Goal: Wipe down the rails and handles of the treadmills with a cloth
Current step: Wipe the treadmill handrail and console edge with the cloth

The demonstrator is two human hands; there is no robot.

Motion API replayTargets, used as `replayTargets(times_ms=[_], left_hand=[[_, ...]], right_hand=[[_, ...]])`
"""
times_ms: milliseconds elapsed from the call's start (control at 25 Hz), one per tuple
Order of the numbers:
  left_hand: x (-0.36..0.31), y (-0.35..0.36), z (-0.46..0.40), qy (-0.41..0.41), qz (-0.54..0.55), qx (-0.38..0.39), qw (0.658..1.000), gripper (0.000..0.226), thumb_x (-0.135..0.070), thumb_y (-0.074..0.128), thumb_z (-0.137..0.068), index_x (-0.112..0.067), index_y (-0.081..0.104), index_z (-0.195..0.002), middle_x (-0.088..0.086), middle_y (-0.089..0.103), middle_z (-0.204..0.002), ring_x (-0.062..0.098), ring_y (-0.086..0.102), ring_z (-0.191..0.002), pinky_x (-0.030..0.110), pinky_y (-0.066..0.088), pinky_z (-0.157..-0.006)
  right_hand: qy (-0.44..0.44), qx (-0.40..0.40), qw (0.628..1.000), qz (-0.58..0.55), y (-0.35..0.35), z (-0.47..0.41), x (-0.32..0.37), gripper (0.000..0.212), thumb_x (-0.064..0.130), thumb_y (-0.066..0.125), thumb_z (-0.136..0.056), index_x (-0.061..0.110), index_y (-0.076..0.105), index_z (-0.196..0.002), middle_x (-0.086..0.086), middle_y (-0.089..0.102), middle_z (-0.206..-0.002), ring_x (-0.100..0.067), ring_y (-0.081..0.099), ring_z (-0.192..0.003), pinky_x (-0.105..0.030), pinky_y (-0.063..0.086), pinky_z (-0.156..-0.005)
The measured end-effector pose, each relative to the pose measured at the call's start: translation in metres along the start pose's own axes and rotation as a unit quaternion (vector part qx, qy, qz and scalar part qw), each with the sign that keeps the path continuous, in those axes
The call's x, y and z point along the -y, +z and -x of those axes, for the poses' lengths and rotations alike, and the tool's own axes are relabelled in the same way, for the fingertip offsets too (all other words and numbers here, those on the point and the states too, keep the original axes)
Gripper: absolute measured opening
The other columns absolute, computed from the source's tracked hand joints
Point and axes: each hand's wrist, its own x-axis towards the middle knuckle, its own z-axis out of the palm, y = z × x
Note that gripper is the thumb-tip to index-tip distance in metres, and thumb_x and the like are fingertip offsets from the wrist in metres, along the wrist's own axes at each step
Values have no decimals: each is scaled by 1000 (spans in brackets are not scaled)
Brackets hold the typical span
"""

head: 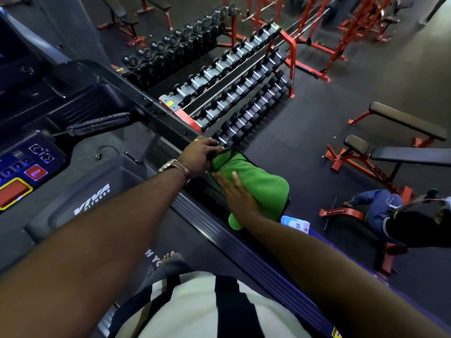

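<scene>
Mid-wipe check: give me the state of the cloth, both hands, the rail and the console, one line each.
green cloth: draped over the right side rail, bunched.
left hand: gripping the cloth's upper edge at the rail.
right hand: flat, fingers straight, pressing on the cloth.
side rail: partly covered by cloth.
treadmill console: buttons lit.

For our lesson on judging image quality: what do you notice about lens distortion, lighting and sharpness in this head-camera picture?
Head view: wide-angle bending curves the dumbbell rack and the treadmill rail; dim, even gym light, with blue glow on the console buttons; the green cloth and both hands, left and right, look fairly sharp; the forearms near the lens look soft.
</scene>
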Motion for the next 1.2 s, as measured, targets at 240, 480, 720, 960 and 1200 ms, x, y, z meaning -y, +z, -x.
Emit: replayTargets(times_ms=[240, 480, 720, 960, 1200], left_hand=[[3, -9, -1, 7, 31, 1, 999, 27, -12, 65, -87, -9, 68, -114, 12, 63, -125, 29, 53, -117, 29, 38, -102], [23, -20, -6, 6, 1, 15, 1000, 31, -15, 65, -86, -10, 67, -117, 16, 59, -126, 32, 49, -120, 36, 38, -103], [52, -31, -11, 17, -14, 26, 999, 32, -20, 63, -88, -15, 65, -120, 11, 57, -127, 29, 48, -121, 37, 40, -103], [73, -39, -20, 46, -7, 51, 998, 32, -16, 58, -90, -13, 64, -122, 14, 58, -129, 31, 49, -122, 37, 39, -105], [87, -49, -26, 96, -1, 56, 994, 33, -13, 58, -89, -11, 64, -122, 14, 61, -124, 31, 54, -116, 34, 40, -102]], right_hand=[[-76, -7, 996, -37, 11, 22, -17, 54, 30, 34, -100, 15, 14, -149, -4, 14, -162, -24, 11, -149, -65, -1, -110], [171, 37, 881, -440, -18, -21, -49, 85, 58, 55, -87, 28, 10, -154, -3, 20, -161, -29, 30, -143, -58, 34, -108], [217, 257, 637, -694, -1, -51, -108, 100, 98, 32, -62, 21, 66, -116, -1, 66, -113, -24, 65, -98, -33, 47, -84], [194, 201, 637, -718, -3, -74, -102, 76, 83, 40, -80, 27, 60, -127, -2, 62, -131, -25, 60, -116, -31, 42, -93], [207, 265, 648, -683, -25, -106, -105, 85, 87, 30, -79, 24, 60, -127, -8, 61, -131, -28, 60, -114, -35, 43, -92]])
